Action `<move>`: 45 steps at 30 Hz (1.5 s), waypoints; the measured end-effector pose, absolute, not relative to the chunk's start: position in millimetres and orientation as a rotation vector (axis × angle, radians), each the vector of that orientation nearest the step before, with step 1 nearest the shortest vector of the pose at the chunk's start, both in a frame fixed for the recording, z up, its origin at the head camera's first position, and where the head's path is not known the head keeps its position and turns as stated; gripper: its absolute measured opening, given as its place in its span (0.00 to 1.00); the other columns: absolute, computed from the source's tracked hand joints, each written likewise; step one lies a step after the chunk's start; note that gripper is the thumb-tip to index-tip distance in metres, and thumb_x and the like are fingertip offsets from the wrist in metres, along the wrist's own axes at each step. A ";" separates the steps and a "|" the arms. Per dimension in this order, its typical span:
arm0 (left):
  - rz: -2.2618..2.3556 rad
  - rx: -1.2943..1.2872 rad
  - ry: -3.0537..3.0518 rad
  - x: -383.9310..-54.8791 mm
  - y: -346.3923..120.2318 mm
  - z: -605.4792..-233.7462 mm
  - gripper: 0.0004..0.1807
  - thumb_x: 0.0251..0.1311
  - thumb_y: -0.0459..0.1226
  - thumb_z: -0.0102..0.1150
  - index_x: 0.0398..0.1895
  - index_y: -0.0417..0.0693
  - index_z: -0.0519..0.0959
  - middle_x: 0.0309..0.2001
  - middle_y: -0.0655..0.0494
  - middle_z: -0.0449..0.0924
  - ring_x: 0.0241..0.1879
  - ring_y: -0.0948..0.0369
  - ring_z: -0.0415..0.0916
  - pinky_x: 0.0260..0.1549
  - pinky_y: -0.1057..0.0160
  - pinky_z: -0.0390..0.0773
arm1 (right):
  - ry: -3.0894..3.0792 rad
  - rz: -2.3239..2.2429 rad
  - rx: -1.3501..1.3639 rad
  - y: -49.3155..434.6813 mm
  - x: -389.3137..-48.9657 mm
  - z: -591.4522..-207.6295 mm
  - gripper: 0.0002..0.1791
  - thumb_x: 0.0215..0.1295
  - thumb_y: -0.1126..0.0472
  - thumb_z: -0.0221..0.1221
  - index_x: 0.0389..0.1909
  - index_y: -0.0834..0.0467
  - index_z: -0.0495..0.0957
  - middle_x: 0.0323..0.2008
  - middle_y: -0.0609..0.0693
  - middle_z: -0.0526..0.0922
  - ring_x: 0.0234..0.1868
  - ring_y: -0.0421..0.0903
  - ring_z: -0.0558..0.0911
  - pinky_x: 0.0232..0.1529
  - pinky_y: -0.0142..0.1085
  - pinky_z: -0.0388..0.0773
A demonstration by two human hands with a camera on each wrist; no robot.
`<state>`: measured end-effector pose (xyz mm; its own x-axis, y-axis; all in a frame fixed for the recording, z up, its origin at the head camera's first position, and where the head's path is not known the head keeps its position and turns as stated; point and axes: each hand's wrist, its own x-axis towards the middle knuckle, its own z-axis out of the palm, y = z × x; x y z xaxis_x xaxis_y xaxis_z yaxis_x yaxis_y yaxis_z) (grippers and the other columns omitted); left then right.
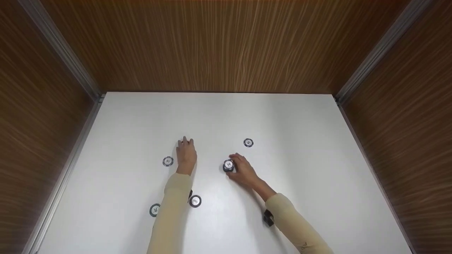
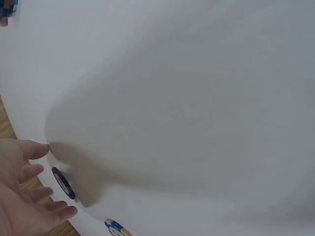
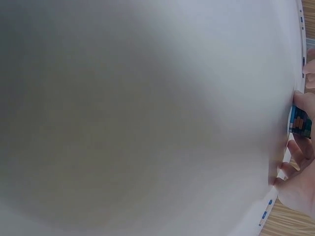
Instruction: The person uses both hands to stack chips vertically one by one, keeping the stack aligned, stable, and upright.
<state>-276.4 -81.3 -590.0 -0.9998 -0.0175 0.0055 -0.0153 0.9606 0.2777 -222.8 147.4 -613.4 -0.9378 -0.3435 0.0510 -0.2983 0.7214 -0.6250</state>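
Observation:
A short stack of poker chips (image 1: 228, 165), the top one dark-rimmed with a white centre, stands near the middle of the white table. My right hand (image 1: 243, 172) grips it from the right, thumb on the near side and fingers on the far side. In the right wrist view the stack (image 3: 299, 121) shows between the fingers at the right edge. Farther left, my left hand (image 1: 186, 155) reaches forward with fingers spread. The left wrist view has a dark chip (image 2: 63, 183) close by these fingertips; in the head view the hand mostly hides it.
Single chips lie flat: one beside the left hand (image 1: 168, 161), one beyond the right hand (image 1: 248, 142), and two near the left sleeve, a black-rimmed chip (image 1: 195, 201) and a green-rimmed chip (image 1: 154, 210). Wood-grain panels (image 1: 226, 46) wall the table's back and sides.

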 end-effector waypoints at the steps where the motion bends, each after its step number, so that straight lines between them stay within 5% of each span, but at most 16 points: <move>1: -0.442 0.031 -3.097 -276.4 -82.0 -590.6 0.20 0.63 0.30 0.48 0.58 0.33 0.68 0.61 0.33 0.60 0.60 0.39 0.58 0.54 0.48 0.67 | 2.853 -1.020 -0.535 147.8 -222.7 -613.3 0.33 0.49 0.59 0.67 0.56 0.65 0.68 0.59 0.57 0.67 0.64 0.55 0.60 0.64 0.44 0.54; 16: -0.349 -0.024 -2.971 -272.9 -84.7 -597.1 0.10 0.59 0.24 0.50 0.43 0.30 0.75 0.40 0.38 0.73 0.41 0.47 0.72 0.36 0.58 0.78 | 2.855 -1.022 -0.520 149.4 -222.8 -612.6 0.33 0.49 0.60 0.68 0.56 0.65 0.68 0.59 0.58 0.67 0.64 0.56 0.60 0.64 0.45 0.54; 32: -0.204 0.025 -3.058 -273.4 -78.4 -598.3 0.15 0.57 0.23 0.53 0.49 0.36 0.75 0.43 0.37 0.72 0.42 0.48 0.71 0.35 0.61 0.78 | 2.850 -1.015 -0.507 151.3 -220.6 -610.7 0.33 0.50 0.59 0.67 0.56 0.64 0.68 0.60 0.56 0.66 0.65 0.54 0.59 0.65 0.43 0.53; 45: -0.313 0.054 -2.963 -268.3 -78.6 -603.1 0.11 0.54 0.22 0.54 0.41 0.33 0.77 0.42 0.37 0.70 0.40 0.48 0.71 0.35 0.62 0.78 | 2.837 -1.035 -0.502 151.2 -220.1 -612.6 0.33 0.49 0.59 0.67 0.57 0.64 0.68 0.61 0.58 0.65 0.65 0.55 0.59 0.65 0.44 0.53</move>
<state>-268.3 -78.6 -603.1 -0.9863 -0.0529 0.1562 -0.0191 0.9775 0.2102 -220.1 151.2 -612.6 -0.9432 -0.3302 0.0368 -0.2763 0.7181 -0.6388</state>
